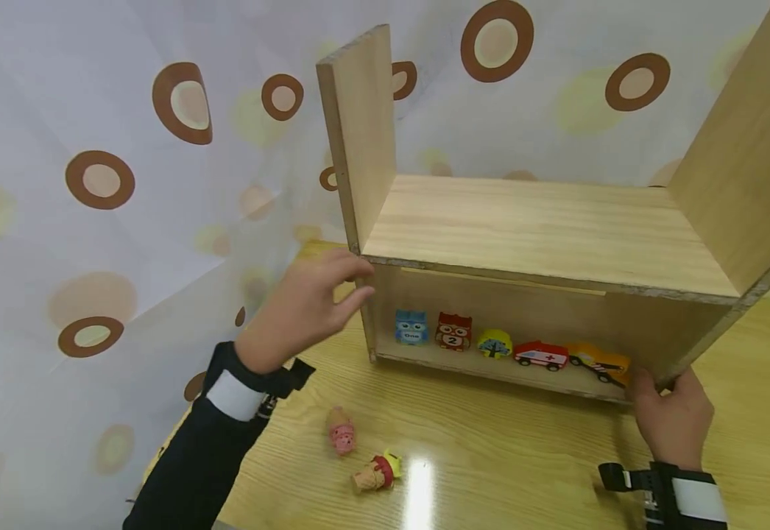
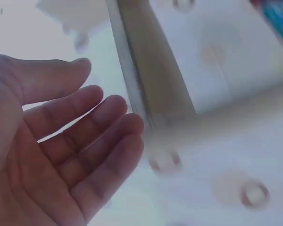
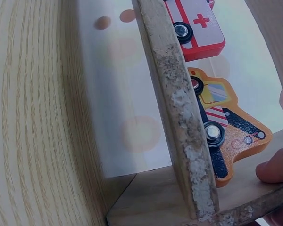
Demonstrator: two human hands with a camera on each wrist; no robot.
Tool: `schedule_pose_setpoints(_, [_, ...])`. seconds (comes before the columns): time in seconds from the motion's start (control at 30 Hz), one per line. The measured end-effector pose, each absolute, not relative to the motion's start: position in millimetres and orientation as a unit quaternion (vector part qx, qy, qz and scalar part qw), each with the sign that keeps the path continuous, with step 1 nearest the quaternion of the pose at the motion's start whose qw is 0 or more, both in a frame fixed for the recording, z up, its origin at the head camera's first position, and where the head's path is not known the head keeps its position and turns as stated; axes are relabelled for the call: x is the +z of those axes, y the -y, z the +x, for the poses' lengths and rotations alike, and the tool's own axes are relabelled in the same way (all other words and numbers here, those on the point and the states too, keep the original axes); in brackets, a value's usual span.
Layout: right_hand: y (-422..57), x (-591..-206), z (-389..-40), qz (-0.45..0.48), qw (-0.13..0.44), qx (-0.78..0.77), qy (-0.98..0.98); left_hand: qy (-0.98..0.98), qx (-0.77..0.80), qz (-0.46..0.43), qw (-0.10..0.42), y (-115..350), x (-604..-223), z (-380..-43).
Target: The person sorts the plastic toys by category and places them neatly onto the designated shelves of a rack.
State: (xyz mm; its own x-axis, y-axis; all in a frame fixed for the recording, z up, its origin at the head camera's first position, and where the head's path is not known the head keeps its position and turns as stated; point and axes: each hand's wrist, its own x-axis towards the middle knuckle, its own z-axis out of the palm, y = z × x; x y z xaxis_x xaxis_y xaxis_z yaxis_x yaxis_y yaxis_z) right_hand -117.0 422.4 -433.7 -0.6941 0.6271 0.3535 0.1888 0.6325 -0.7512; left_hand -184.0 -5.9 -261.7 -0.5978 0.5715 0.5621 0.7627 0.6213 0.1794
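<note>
A wooden shelf (image 1: 550,228) stands on the table with its lower compartment facing me. My right hand (image 1: 671,416) grips its right side panel low down, thumb (image 3: 277,167) inside and fingers outside. Beside that thumb is an orange toy construction vehicle (image 3: 243,132). Left of it in the same compartment are a red and white toy ambulance (image 1: 542,355), a yellow tree piece (image 1: 495,343), a red owl block (image 1: 454,331) and a blue owl block (image 1: 411,327). At the shelf's left edge my left hand (image 1: 308,305) is held with loosely bent, empty fingers.
Two small figures lie on the table in front of the shelf: a pink one (image 1: 341,430) and a yellow and red one (image 1: 380,472). The shelf's upright left panel (image 1: 361,132) and right panel (image 1: 749,147) rise above its middle board. A patterned sheet (image 1: 113,258) hangs behind and left.
</note>
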Motion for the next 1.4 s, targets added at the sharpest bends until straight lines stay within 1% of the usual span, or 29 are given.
schedule_pose_setpoints(0.13, [-426, -432, -115, -0.241, 0.299, 0.349, 0.855, 0.906, -0.245, -0.285, 0.195, 49, -277, -212])
schedule_pose_setpoints(0.27, [-425, -432, -115, -0.239, 0.300, 0.345, 0.857, 0.929, -0.278, -0.208, 0.126, 81, -308, -243])
schedule_pose_setpoints(0.37, [-423, -434, -115, -0.239, 0.301, 0.347, 0.856, 0.940, -0.288, -0.167, 0.076, 98, -334, -261])
schedule_pose_setpoints(0.47, [-422, -435, -115, -0.242, 0.297, 0.348, 0.855, 0.945, -0.289, -0.144, 0.049, 107, -360, -276])
schedule_pose_setpoints(0.57, [-421, -434, -116, -0.249, 0.292, 0.348, 0.855, 0.953, -0.269, -0.131, 0.038, 110, -382, -290])
schedule_pose_setpoints(0.63, [-421, -435, -116, -0.253, 0.291, 0.348, 0.855, 0.962, -0.240, -0.127, 0.029, 109, -395, -299])
schedule_pose_setpoints(0.83, [-421, -435, -116, -0.253, 0.297, 0.342, 0.855, 0.981, -0.158, -0.111, -0.018, 102, -424, -320])
schedule_pose_setpoints(0.97, [-422, -435, -114, -0.259, 0.298, 0.338, 0.854, 0.988, -0.124, -0.086, -0.029, 98, -443, -328])
schedule_pose_setpoints(1.07, [-422, -436, -112, -0.263, 0.304, 0.334, 0.853, 0.989, -0.121, -0.078, -0.029, 95, -451, -328])
schedule_pose_setpoints(1.27, [-423, -437, -112, -0.258, 0.301, 0.335, 0.855, 0.989, -0.116, -0.094, -0.005, 91, -448, -314])
schedule_pose_setpoints(1.4, [-422, -437, -117, -0.252, 0.311, 0.334, 0.853, 0.989, -0.104, -0.107, -0.019, 92, -443, -305])
